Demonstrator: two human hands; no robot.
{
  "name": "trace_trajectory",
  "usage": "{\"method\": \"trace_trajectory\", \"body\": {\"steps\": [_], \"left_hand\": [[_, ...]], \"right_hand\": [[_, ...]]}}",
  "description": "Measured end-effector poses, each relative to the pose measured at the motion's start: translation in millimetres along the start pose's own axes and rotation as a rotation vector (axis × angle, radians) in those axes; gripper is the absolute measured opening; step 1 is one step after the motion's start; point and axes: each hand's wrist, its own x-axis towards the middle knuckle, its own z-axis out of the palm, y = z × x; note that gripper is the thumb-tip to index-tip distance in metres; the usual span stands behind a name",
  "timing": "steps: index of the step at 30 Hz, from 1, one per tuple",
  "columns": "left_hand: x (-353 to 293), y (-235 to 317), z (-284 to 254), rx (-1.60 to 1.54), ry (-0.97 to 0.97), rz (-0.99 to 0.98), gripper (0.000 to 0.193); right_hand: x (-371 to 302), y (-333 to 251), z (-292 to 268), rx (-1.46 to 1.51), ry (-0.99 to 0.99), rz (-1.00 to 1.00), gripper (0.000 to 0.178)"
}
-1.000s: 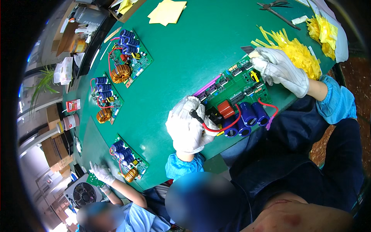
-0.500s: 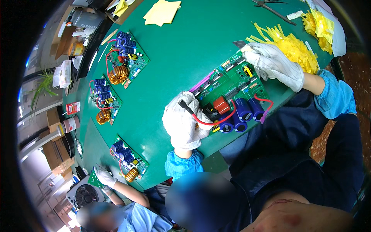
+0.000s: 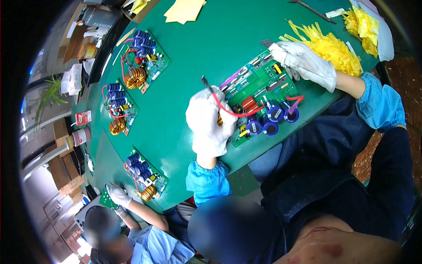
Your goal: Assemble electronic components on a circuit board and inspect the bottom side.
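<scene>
My left hand (image 3: 211,121), in a white glove, grips the left end of a green circuit board (image 3: 263,79). A copper coil partly shows beneath it. A red wire (image 3: 226,108) with a black tip arches over that glove. Dark blue capacitors (image 3: 275,113) and a red-orange component (image 3: 249,104) stand along the board's near side; a purple strip (image 3: 231,79) lies along its far edge. At the far right corner my gloved right hand (image 3: 305,66) is closed around a thin dark flat-ended tool (image 3: 266,43). Its grip is mostly hidden by the glove.
Three similar boards with coils (image 3: 147,61) (image 3: 121,108) (image 3: 145,174) lie on the green table (image 3: 198,53) to the left. Yellow strips (image 3: 327,48) are heaped beyond my right hand. Yellow sheets (image 3: 184,11) lie at the far edge. A co-worker's gloved hand (image 3: 118,196) holds another board.
The board has tilted, so the capacitors' tops now face me more. Both hands have shifted slightly upward in the picture with it. The co-worker's head has moved.
</scene>
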Motion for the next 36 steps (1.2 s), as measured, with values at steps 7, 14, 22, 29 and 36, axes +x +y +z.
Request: {"method": "trace_trajectory", "body": {"steps": [7,14,22,29,36], "left_hand": [[7.7,-9.9,11.8,-0.083,-0.08,-0.053,0.009],[19.5,-27.8,-3.1,-0.721,0.108,-0.596,0.019],[0.8,-47.8,-23.6,-0.86,0.319,-0.674,0.027],[7.4,-42.9,-22.9,-0.82,0.236,-0.644,0.025],[6.3,-44.9,-32.8,-0.722,0.267,-0.61,0.027]], "right_hand": [[4.1,13.3,6.5,0.082,0.071,0.211,0.055],[2.3,7.2,-4.1,-0.035,0.077,0.293,0.05],[10.2,15.7,9.0,-0.325,0.027,0.059,0.049],[6.4,3.0,3.2,-0.476,0.035,0.011,0.032],[6.4,33.7,3.3,-0.725,0.075,-0.253,0.025]]}}
